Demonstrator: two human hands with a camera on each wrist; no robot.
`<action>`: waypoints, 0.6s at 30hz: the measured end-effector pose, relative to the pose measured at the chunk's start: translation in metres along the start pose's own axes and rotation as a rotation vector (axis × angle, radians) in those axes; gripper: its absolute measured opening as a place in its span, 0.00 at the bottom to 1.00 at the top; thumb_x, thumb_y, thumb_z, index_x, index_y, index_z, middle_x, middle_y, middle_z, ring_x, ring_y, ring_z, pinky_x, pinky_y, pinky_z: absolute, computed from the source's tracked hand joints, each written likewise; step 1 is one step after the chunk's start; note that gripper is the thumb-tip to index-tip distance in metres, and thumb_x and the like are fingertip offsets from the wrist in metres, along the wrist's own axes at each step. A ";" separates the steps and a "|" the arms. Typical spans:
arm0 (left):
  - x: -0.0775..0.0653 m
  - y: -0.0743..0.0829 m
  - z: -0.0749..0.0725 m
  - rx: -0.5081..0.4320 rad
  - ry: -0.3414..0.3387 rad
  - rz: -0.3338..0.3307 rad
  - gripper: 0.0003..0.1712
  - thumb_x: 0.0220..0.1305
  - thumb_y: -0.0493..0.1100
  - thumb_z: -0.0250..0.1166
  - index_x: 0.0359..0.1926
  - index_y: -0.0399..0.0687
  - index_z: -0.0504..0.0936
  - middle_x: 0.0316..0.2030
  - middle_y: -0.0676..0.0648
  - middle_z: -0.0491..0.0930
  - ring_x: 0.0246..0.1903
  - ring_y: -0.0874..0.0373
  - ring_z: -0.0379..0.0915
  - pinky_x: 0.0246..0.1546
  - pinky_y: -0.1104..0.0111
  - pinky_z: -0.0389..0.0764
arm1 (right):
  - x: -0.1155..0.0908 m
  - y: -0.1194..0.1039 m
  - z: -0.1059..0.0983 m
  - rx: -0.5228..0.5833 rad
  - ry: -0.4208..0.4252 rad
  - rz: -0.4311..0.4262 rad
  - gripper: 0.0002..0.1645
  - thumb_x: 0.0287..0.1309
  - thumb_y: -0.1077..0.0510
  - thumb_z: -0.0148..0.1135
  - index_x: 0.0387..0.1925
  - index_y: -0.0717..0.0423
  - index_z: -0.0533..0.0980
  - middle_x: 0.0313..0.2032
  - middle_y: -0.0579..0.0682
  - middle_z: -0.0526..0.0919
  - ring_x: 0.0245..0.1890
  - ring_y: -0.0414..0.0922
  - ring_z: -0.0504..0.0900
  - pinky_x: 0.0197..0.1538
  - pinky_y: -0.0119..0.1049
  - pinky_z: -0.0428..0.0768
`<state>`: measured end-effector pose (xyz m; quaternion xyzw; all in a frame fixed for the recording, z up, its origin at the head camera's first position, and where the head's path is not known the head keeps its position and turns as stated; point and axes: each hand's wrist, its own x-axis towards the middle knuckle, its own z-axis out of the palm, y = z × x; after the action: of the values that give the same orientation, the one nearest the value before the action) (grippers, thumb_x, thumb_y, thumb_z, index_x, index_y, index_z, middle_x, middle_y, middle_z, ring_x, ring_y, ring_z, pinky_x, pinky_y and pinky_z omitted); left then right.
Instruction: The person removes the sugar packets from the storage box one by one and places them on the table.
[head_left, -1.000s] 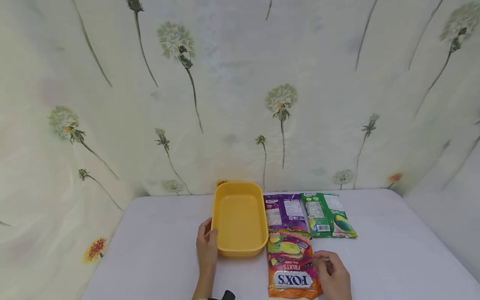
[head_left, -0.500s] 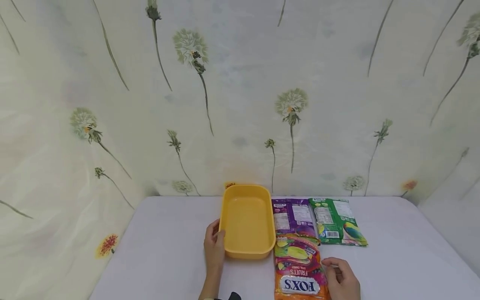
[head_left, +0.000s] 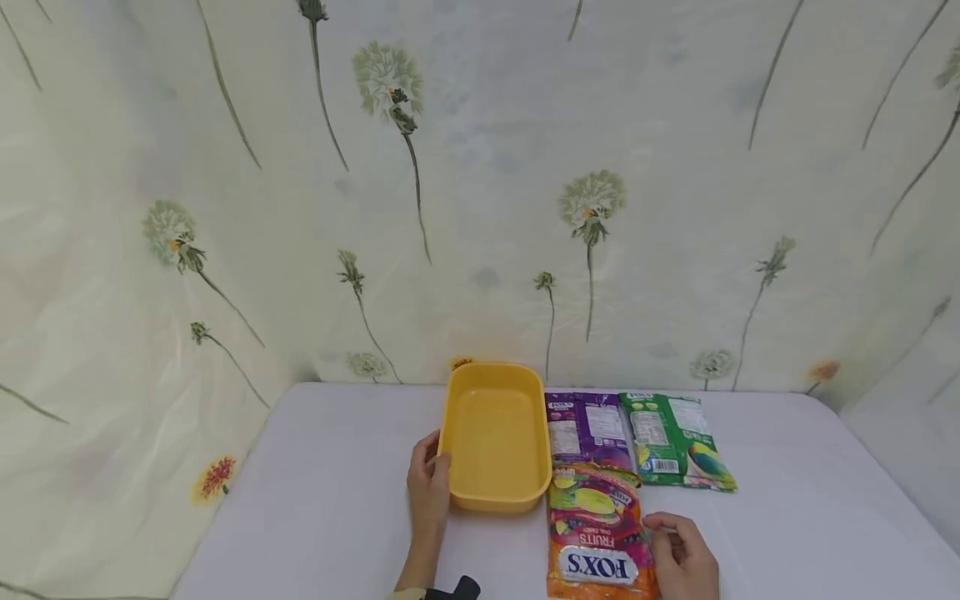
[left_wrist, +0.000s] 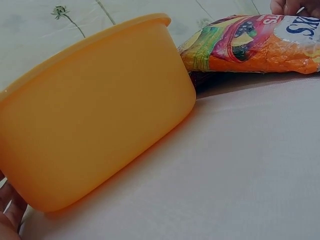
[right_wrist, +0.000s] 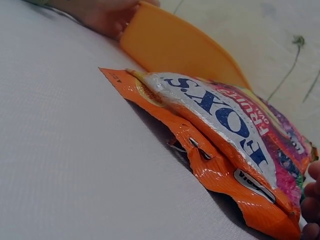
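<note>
A yellow plastic tub with nothing in it stands on the table. My left hand holds its left side, thumb by the rim and fingers along the outer wall. In the left wrist view the tub fills much of the picture, with my fingers at its lower left corner. To its right lies an orange Fox's Fruits candy bag, lettering upside down in the head view. My right hand grips the bag's right edge with curled fingers. The right wrist view shows the bag's crimped orange end.
A purple candy bag lies behind the orange one, right beside the tub, the orange bag's far end overlapping it. A green candy bag lies to its right. The white table backs onto a dandelion-print sheet.
The head view has shifted, so the scene sits a little farther right in it. Both hands, the tub and the bags keep their places relative to one another.
</note>
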<state>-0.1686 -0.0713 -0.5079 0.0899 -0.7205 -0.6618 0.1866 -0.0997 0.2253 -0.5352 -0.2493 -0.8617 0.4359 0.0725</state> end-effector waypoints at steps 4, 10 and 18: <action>0.001 0.002 -0.004 0.005 0.007 0.006 0.19 0.64 0.34 0.53 0.56 0.40 0.74 0.52 0.42 0.77 0.51 0.50 0.75 0.47 0.78 0.75 | 0.000 -0.004 0.001 0.008 -0.010 -0.024 0.13 0.65 0.61 0.43 0.46 0.55 0.73 0.44 0.56 0.81 0.27 0.39 0.72 0.27 0.27 0.70; -0.005 -0.001 -0.008 -0.001 -0.005 -0.043 0.20 0.64 0.34 0.54 0.57 0.41 0.73 0.53 0.42 0.77 0.51 0.51 0.75 0.46 0.79 0.75 | -0.003 -0.001 -0.001 0.061 -0.076 0.034 0.15 0.65 0.59 0.41 0.47 0.55 0.73 0.45 0.54 0.80 0.30 0.38 0.74 0.31 0.24 0.73; 0.009 -0.033 -0.003 -0.001 -0.014 -0.023 0.19 0.67 0.39 0.53 0.59 0.49 0.72 0.55 0.46 0.76 0.54 0.54 0.73 0.52 0.76 0.74 | 0.002 -0.003 -0.004 0.091 -0.082 -0.026 0.14 0.70 0.58 0.42 0.52 0.52 0.70 0.48 0.51 0.80 0.36 0.25 0.72 0.38 0.17 0.72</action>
<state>-0.1795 -0.0809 -0.5385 0.0938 -0.7205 -0.6647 0.1740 -0.1011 0.2281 -0.5305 -0.2165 -0.8464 0.4836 0.0540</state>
